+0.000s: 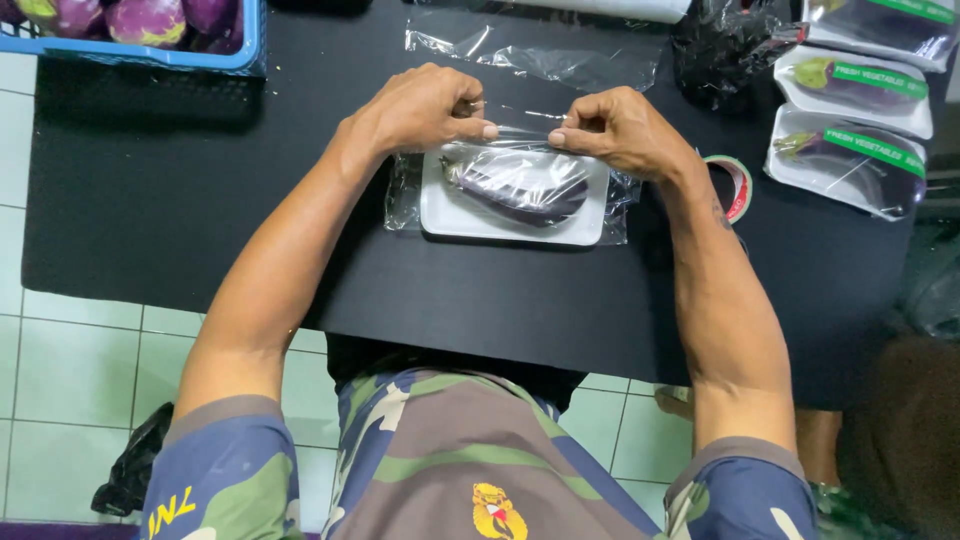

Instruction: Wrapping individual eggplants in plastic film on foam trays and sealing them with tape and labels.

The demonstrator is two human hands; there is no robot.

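One dark purple eggplant [520, 192] lies on a white rectangular foam tray [450, 215] inside a clear plastic bag [405, 195], central on the black table [180, 230]. Left hand [425, 105] and right hand [625, 130] pinch the bag's far edge, fingers [480, 130] clenched on film, apparently tensioning it flat over the tray. Three finished labelled trays [850, 160] sit right; tape roll [738, 185] beside the right wrist.

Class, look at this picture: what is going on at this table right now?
A person is pulling clear plastic film with the left hand and right hand over a purple eggplant lying on a white tray on a black table. Three wrapped trays sit at the far right, and a blue crate of eggplants at the far left.
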